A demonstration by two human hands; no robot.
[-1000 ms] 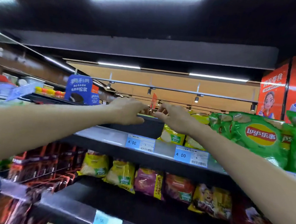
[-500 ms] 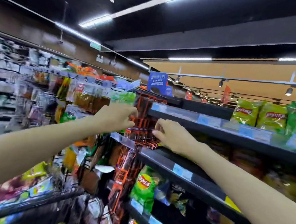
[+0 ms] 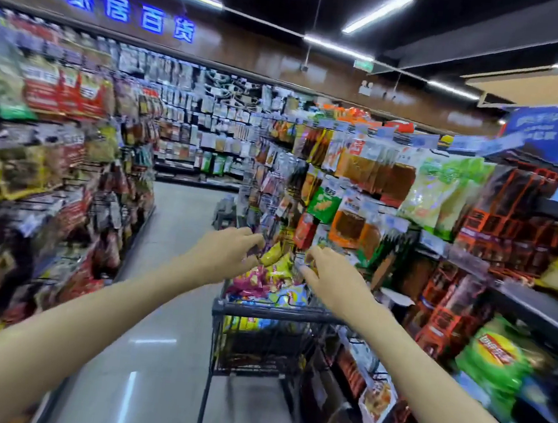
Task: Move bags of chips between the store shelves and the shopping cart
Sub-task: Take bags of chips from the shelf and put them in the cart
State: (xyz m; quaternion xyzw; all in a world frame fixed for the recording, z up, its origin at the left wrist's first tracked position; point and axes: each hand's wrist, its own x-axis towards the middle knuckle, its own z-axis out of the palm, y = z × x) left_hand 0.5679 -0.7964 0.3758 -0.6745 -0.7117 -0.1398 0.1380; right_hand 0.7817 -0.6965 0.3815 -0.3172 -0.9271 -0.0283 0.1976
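Landmark: black wire shopping cart (image 3: pixel 270 313), standing in the aisle just beside the right-hand store shelves (image 3: pixel 536 307).
Bags of chips (image 3: pixel 275 269): a heap of glossy crinkled packets, yellow, pink, magenta and blue, piled above the cart's rim; more yellow packets show through its wire side.
Shelf stock: a bright green chip bag (image 3: pixel 493 358) with a red-and-yellow logo sits on a lower shelf, right of the cart.
Left hand (image 3: pixel 223 257): stretched out over the cart's left side, fingers loosely curled above the heap; grip released, holding nothing.
Right hand (image 3: pixel 336 279): over the cart's right side, fingers bent toward the heap; whether its grip closes on a packet cannot be told through the blur.
Beyond the cart: pegged snack packets (image 3: pixel 359 185) hang on the shelf end.
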